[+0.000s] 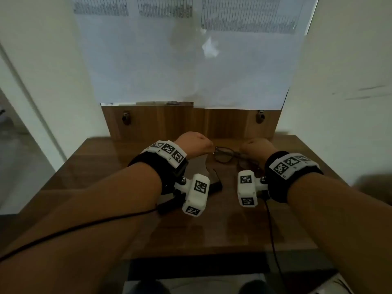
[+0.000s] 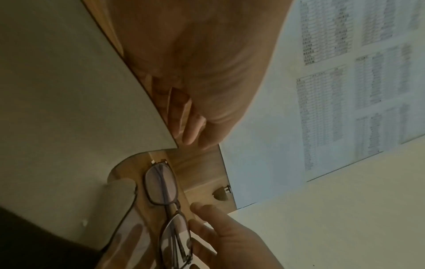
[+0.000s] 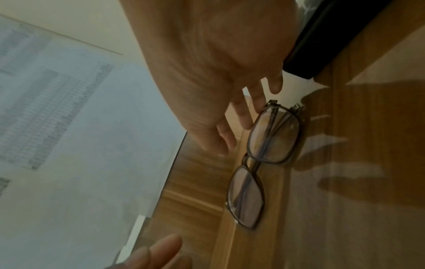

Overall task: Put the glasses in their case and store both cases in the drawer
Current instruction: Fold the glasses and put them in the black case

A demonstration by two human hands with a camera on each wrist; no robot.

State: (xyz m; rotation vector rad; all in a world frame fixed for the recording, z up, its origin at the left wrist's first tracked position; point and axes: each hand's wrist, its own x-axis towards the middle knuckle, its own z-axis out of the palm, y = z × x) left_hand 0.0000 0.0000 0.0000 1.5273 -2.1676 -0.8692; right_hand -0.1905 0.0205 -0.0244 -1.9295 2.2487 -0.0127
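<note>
From the head view I see a glossy brown wooden table (image 1: 106, 166) set against a wooden back panel (image 1: 161, 122) with two small metal fittings, pale walls on both sides and large sheets of paper (image 1: 180, 60) taped above. My left hand (image 1: 194, 145) and right hand (image 1: 257, 148) hover at the far edge with the glasses (image 1: 228, 155) lying between them on the table; the left one is just beside its end of the frame, and the right one covers the other end. Both hands show only their backs here, so I cannot tell the finger pose from this view. A dark case (image 1: 214, 185) lies nearer me, half hidden behind the left wrist camera. The marker squares on the wristbands carry no readable text.

From the left wrist view, the left fingers (image 2: 195, 127) are straight and loose, apart from the glasses (image 2: 163, 185), which lie folded just beyond them. The right hand (image 2: 220, 236) reaches in past the frame's far end, fingers extended; whether they touch it I cannot tell. The tables printed on the paper (image 2: 333, 109) are too blurred to read.

From the right wrist view, the right fingers (image 3: 257, 102) are spread and relaxed, tips just at the frame's near corner of the glasses (image 3: 264, 160); contact is unclear. The case (image 3: 326, 45) is cut off at the top edge.
</note>
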